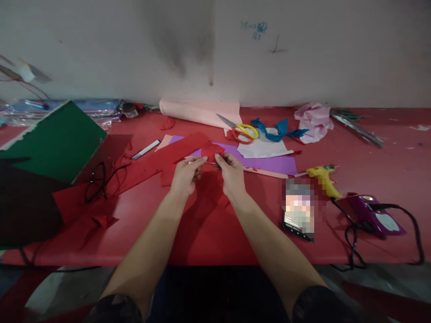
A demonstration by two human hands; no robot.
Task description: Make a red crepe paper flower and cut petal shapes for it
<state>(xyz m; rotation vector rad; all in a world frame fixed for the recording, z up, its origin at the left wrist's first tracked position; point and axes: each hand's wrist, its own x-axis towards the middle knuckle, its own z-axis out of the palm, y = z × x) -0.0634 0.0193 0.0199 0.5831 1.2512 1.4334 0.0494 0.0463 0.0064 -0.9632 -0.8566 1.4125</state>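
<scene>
A small crumpled piece of red paper (212, 150) is held up over the red table (235, 233) by both hands. My left hand (186, 175) pinches its left side, fingers closed. On the right side, my right hand (232, 172) pinches it the same way. Under the hands lie a long red paper strip (168, 158) and a purple sheet (266, 162).
Scissors with yellow and orange handles (240, 129) lie on a pink paper roll (198, 112). A yellow glue gun (323, 177), a phone (298, 222), a purple device with black cable (370, 215), eyeglasses (99, 179), a pen (145, 150), a green sheet (57, 139), blue scraps (276, 129) and pink tissue (314, 119) surround them.
</scene>
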